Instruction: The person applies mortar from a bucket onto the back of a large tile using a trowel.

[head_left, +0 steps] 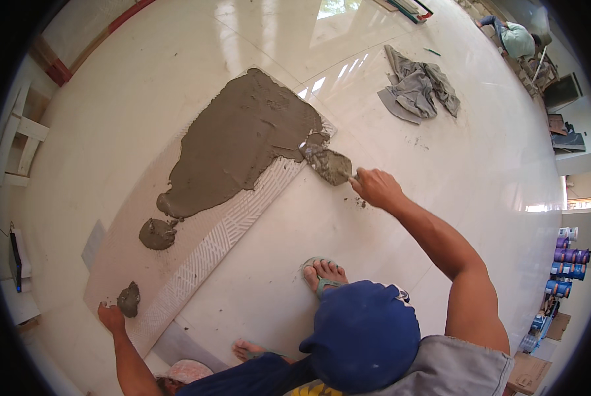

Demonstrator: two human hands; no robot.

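Note:
My right hand is closed round the handle of a trowel loaded with grey mortar, its blade at the right end of a thick mortar layer. This layer covers the upper part of a long, pale tile with a ridged patterned surface. My left hand grips the tile's lower-left edge, beside a small lump of mortar; some of its fingers are hidden. A larger lump sits between this and the spread layer. Whether the trowel's tip touches the tile is unclear under the mortar.
My sandalled feet and blue-clad knee are below the tile. A crumpled grey cloth lies upper right; a person bends beyond it. Stacked cans line the right, white wooden frames the left. A pinkish container is bottom left.

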